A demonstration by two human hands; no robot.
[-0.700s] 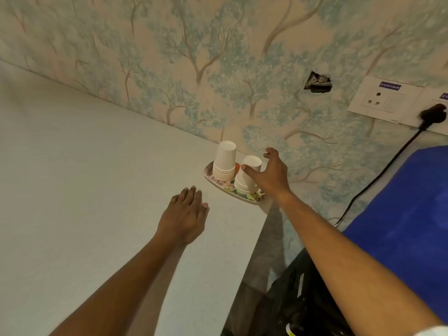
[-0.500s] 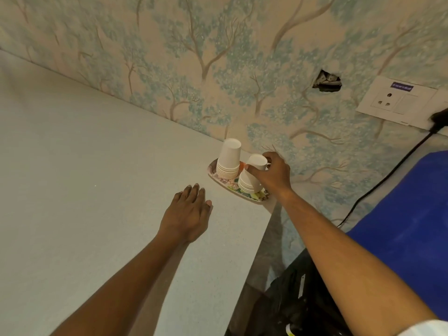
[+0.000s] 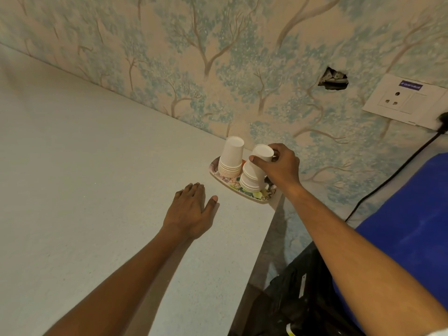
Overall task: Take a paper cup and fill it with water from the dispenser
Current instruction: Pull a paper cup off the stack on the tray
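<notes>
Left hand [image 3: 191, 212] flat on counter [image 3: 84, 190], fingers spread, holding nothing; thumb now splayed wider than half a second back. Right hand [image 3: 281, 166] beyond it, thumb and fingers pinched on top cup [image 3: 260, 154] of right stack [image 3: 252, 178]; cup now lifted and tilted, partly free of stack, where before it sat lower. Tray [image 3: 244, 192] at counter's far corner holds both stacks, upside down; left stack [image 3: 231, 157] untouched. Wall behind: hole [image 3: 334, 80], socket [image 3: 402, 100].
</notes>
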